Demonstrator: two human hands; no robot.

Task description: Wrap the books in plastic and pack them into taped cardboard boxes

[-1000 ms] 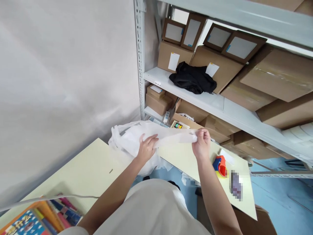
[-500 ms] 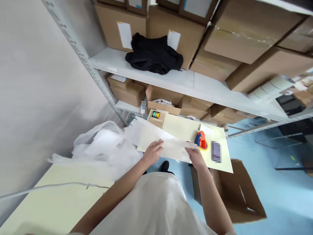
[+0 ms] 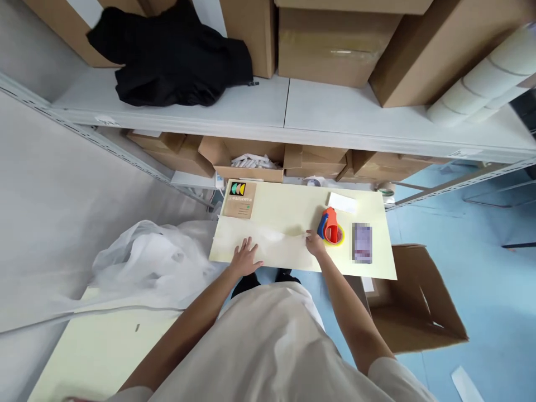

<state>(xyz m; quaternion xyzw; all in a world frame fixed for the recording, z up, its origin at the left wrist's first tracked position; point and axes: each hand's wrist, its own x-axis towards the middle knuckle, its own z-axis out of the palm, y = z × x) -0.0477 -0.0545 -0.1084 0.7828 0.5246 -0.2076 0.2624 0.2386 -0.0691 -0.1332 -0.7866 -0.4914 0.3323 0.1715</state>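
Note:
A thin white sheet (image 3: 278, 251) lies across the front of a pale yellow tabletop (image 3: 288, 198). Flat on its left part rests my left hand (image 3: 245, 258), fingers spread. My right hand (image 3: 315, 244) pinches the sheet's right end between thumb and fingers. Just right of that hand is an orange and blue tape dispenser (image 3: 330, 216) with a yellow-rimmed roll. Behind the sheet's left end lies a brown printed card (image 3: 240, 208). A small white paper (image 3: 342, 202) sits behind the dispenser, and a blurred-out rectangular item (image 3: 362, 243) lies to its right.
Crumpled white wrapping material (image 3: 154, 259) is heaped at left above another pale surface (image 3: 109, 346). An open cardboard box (image 3: 414, 329) stands on the floor at right. Ahead, a metal shelf (image 3: 268, 111) bears boxes, a black garment (image 3: 180, 61) and white rolls (image 3: 473, 95).
The sheet, held up in both hands before, now lies lowered on the tabletop. My left hand has let go and spread flat on it. The view has shifted closer to the shelf.

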